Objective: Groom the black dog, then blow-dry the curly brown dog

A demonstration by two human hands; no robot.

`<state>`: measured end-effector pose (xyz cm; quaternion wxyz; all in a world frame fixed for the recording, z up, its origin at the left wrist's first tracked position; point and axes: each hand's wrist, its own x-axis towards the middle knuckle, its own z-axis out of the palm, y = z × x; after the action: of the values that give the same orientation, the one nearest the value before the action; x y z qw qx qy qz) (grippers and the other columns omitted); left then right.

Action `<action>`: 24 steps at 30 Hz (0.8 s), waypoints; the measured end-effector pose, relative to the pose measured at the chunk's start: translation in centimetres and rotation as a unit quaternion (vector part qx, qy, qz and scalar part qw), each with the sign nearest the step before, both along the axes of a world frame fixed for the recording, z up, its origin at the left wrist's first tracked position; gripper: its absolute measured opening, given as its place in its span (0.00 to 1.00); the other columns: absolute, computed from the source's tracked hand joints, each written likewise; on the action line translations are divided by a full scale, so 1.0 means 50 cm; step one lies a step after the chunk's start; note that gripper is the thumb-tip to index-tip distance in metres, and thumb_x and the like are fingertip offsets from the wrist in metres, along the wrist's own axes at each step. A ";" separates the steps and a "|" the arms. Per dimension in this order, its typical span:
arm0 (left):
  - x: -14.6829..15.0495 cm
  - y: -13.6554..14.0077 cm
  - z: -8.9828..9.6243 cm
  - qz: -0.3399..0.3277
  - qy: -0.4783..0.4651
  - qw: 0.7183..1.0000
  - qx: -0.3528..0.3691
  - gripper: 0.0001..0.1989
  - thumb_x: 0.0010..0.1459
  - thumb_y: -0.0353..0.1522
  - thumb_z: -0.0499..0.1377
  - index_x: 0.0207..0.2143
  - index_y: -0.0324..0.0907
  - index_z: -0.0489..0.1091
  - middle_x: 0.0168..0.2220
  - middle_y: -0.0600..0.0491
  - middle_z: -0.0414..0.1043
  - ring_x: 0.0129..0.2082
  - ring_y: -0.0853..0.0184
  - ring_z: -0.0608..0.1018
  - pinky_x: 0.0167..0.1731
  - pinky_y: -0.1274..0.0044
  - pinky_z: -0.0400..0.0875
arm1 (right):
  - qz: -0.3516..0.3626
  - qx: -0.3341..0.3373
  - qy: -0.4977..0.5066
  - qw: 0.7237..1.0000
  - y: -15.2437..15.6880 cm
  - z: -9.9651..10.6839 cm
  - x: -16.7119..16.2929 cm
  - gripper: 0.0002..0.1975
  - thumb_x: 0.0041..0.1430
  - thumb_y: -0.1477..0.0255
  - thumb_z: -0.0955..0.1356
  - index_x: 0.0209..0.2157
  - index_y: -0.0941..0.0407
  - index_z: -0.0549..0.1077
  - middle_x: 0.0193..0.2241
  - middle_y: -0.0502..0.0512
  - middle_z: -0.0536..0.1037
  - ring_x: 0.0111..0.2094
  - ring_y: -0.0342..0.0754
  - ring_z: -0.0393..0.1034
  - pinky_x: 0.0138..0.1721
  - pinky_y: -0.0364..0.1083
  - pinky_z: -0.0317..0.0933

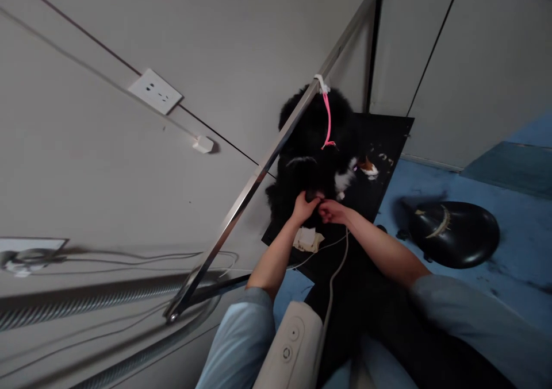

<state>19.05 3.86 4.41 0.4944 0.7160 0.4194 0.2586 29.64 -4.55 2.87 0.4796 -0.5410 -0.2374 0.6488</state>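
Observation:
A fluffy black animal with a white patch low on its chest or leg, seemingly a dog [314, 130], is on a black tabletop [383, 136]. My left hand [304, 207] is closed at the near end of its dark fur, with the thumb raised; the exact body part is unclear. Right beside it, my right hand [332, 210] has its fingers curled together, and what they hold is hidden. A pale cable [337, 274] runs down from near my right wrist. Just below my hands lies a folded cream cloth or tissue [307, 238].
A slanting metal bar [259, 173] crosses in front, with a pink loop [328, 119] hanging from it. A brown-and-white tuft or object [367, 168] lies on the tabletop. A black stool seat [457, 234] stands right; a pale device [291, 349] is close below.

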 end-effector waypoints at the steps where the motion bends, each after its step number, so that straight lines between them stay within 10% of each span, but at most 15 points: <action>1: -0.005 0.001 0.004 -0.006 -0.026 0.999 -0.021 0.12 0.46 0.30 0.67 0.34 0.39 0.71 0.32 0.49 0.77 0.33 0.62 0.79 0.39 0.70 0.74 | -0.004 0.011 0.016 1.000 -0.009 0.006 0.000 0.07 0.59 0.71 0.65 0.27 0.54 0.63 0.15 0.39 0.56 0.14 0.36 0.44 0.22 0.40 0.54; 6: -0.034 -0.011 0.017 -0.030 -0.122 0.988 -0.095 0.16 0.46 0.37 0.68 0.36 0.40 0.70 0.32 0.51 0.78 0.31 0.64 0.79 0.36 0.70 0.76 | -0.025 0.044 0.027 0.998 -0.063 0.018 -0.025 0.03 0.59 0.71 0.60 0.31 0.53 0.62 0.16 0.38 0.50 0.13 0.37 0.41 0.23 0.39 0.54; 13: 0.000 -0.047 0.039 -0.044 -0.047 0.998 0.023 0.14 0.44 0.30 0.68 0.36 0.39 0.73 0.37 0.48 0.79 0.38 0.60 0.79 0.44 0.67 0.74 | -0.028 0.016 -0.037 0.999 -0.045 0.013 0.012 0.13 0.44 0.82 0.67 0.34 0.56 0.69 0.16 0.42 0.63 0.14 0.37 0.51 0.21 0.41 0.50; 24: -0.032 -0.024 0.053 0.027 -0.191 0.965 -0.177 0.22 0.41 0.39 0.70 0.39 0.40 0.73 0.34 0.51 0.79 0.34 0.63 0.80 0.40 0.70 0.76 | -0.082 0.071 0.078 0.991 -0.066 0.049 -0.021 0.23 0.45 0.71 0.63 0.47 0.51 0.67 0.16 0.36 0.56 0.13 0.35 0.43 0.18 0.37 0.49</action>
<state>17.47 2.64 7.05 0.6772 0.5429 0.3756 0.3249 28.59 -7.83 5.33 0.5853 -0.4713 -0.1999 0.6288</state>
